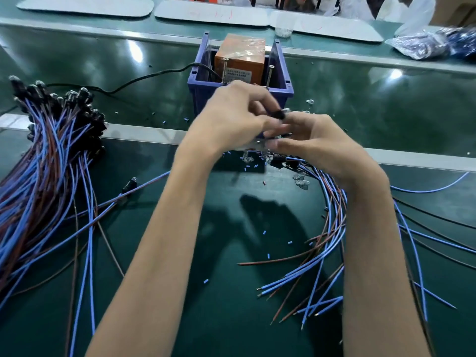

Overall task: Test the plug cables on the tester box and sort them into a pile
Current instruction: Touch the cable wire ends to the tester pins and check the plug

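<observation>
Both hands meet in front of the tester box (240,64), an orange block standing in a blue plastic bin (280,91). My left hand (231,117) pinches a small black plug (277,114) between its fingertips. My right hand (314,143) has its fingers curled just below the plug and holds a bundle of plug cables (332,243), blue and brown wires that trail down to the right. A large sorted pile of cables (49,155) with black plug heads lies at the left. One single cable (131,186) lies between the pile and my left arm.
A black power cord (144,78) runs left from the bin. Small blue wire offcuts (265,231) and clear plastic bits are scattered on the green belt. White boards (213,14) and plastic bags (422,45) lie at the far edge. A metal rail (144,135) crosses the table.
</observation>
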`<state>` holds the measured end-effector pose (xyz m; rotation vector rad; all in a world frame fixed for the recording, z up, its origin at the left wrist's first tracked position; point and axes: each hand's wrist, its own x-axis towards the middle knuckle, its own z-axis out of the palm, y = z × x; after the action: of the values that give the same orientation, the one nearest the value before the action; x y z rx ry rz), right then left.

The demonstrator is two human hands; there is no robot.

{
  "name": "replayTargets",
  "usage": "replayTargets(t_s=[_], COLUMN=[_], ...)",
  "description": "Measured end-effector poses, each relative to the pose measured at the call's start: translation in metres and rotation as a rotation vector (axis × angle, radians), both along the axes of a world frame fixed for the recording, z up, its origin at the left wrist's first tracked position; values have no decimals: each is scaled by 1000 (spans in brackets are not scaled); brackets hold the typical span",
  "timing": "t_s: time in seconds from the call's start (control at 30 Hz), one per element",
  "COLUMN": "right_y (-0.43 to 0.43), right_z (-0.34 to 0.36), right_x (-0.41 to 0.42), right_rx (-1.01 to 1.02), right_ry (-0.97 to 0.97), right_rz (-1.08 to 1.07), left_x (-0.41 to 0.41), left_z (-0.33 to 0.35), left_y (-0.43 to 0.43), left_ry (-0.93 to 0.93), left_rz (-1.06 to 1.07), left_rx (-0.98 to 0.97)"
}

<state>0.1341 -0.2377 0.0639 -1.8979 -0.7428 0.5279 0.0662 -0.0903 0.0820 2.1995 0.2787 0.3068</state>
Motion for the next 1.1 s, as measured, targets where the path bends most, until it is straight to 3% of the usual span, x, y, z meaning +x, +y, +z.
replayTargets(t_s=[0.17, 0.27, 0.43, 0.53, 0.6, 0.73, 0.9, 1.1], right_y=[11, 13, 15, 18, 18, 15, 11, 9], right_z=[-1, -1, -3, -5, -4, -3, 3, 12], right_x=[-6, -6, -3, -1, 0, 0, 0, -6], right_rx=[240, 271, 249, 216, 228, 322, 499, 613], right_ry=[105, 86, 44, -28, -51, -35, 27, 131], right_rz=[-77, -172, -273, -327, -358, -406, -478, -431], left_x=[6, 7, 11, 14, 15, 18, 0, 7], left_z=[1, 3, 1, -5, -7, -8, 14, 0], left_y=[-22, -26, -40, -42, -41, -34, -8, -23], left_ry=[-105, -132, -105, -66, -20, 140, 111, 326], left_rz=[13, 76, 168, 290, 318, 151, -73, -107], left_rx=[-7, -74, -17, 210, 241, -132, -476, -436])
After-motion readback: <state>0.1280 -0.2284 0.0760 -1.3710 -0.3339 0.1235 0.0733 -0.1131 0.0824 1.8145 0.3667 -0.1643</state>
